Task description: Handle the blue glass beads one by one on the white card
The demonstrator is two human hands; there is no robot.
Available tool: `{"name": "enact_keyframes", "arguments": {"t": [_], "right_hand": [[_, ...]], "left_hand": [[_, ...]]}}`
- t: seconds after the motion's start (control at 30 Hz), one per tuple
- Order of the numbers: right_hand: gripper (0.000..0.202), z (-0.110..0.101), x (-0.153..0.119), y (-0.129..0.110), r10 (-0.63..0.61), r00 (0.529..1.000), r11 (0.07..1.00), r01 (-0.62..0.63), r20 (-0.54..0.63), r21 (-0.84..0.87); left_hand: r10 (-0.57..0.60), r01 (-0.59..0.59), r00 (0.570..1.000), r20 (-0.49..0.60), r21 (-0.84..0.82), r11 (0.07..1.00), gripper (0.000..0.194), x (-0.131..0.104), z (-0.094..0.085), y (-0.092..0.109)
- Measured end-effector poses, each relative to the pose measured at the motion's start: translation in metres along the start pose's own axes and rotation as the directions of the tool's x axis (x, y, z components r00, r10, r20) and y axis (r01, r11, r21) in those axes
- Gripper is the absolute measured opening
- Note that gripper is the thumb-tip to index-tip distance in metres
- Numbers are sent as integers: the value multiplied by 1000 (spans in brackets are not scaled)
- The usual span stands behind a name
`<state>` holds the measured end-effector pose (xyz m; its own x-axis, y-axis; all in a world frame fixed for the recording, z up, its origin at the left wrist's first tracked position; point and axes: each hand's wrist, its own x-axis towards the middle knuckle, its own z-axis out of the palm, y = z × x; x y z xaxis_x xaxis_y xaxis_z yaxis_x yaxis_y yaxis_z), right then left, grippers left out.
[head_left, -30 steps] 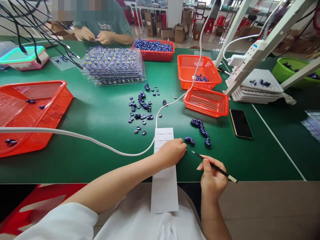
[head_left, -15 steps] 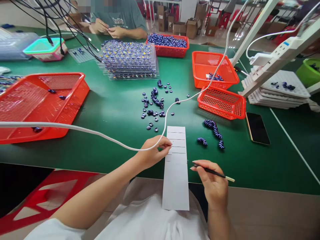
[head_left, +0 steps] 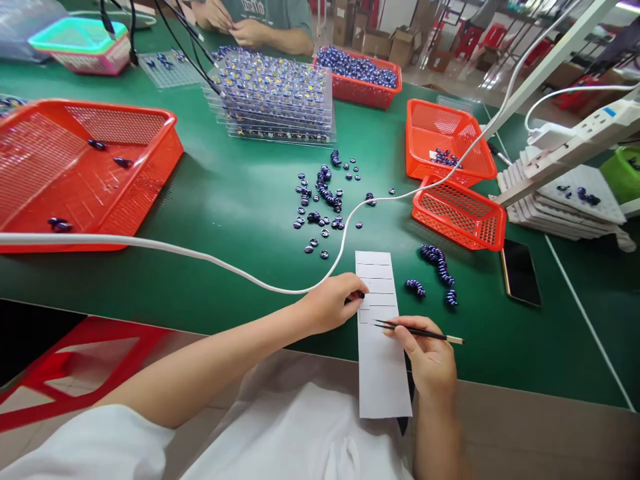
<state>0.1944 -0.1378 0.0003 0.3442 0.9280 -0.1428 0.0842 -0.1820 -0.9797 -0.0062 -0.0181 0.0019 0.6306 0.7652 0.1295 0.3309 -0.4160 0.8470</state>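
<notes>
A white paper strip [head_left: 383, 360] with ruled lines lies over the near edge of the green table [head_left: 215, 200]. My left hand [head_left: 330, 305] rests at the strip's left edge, its fingertips pinched on what looks like a small dark blue bead [head_left: 361, 295]. My right hand [head_left: 426, 357] holds thin black tweezers [head_left: 420, 331], whose tips point left over the strip. Two short rows of blue beads [head_left: 440, 263] lie just right of the strip. Loose blue beads [head_left: 323, 200] are scattered beyond it.
A white cable [head_left: 200, 257] crosses the table past my left hand. Red baskets [head_left: 457, 213] stand at the right, a large one [head_left: 85, 173] at the left. A phone [head_left: 520, 272] lies at the right. Bead-filled clear trays [head_left: 277, 93] stand opposite, where another person's hands [head_left: 240, 27] work.
My left hand drew back from the bead rows to the strip's left edge. My right hand brought the tweezers left over the strip. The view shifted, so the table appears further right.
</notes>
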Motion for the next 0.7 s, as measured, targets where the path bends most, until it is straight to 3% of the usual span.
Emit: {"name": "enact_keyframes", "arguments": {"t": [0.1,0.23,0.43,0.53,0.7], "right_hand": [[27,-2,1,-1,-17,994,995,6,-111,-100],[26,6,-2,0,-35,989,979,5,-143,-205],[22,11,-4,4,-40,992,955,2,-120,-298],[21,10,-3,4,-53,993,952,19,-103,-305],[21,10,-3,3,-69,993,945,34,-97,-326]], "left_hand": [[39,-40,999,13,36,999,21,5,-1,4],[131,-136,990,51,116,984,16,0,-4,4],[306,-385,906,293,268,883,25,-12,-9,-1],[308,-439,880,362,371,818,26,-12,-9,0],[260,-434,881,395,459,775,26,-12,-7,3]]}}
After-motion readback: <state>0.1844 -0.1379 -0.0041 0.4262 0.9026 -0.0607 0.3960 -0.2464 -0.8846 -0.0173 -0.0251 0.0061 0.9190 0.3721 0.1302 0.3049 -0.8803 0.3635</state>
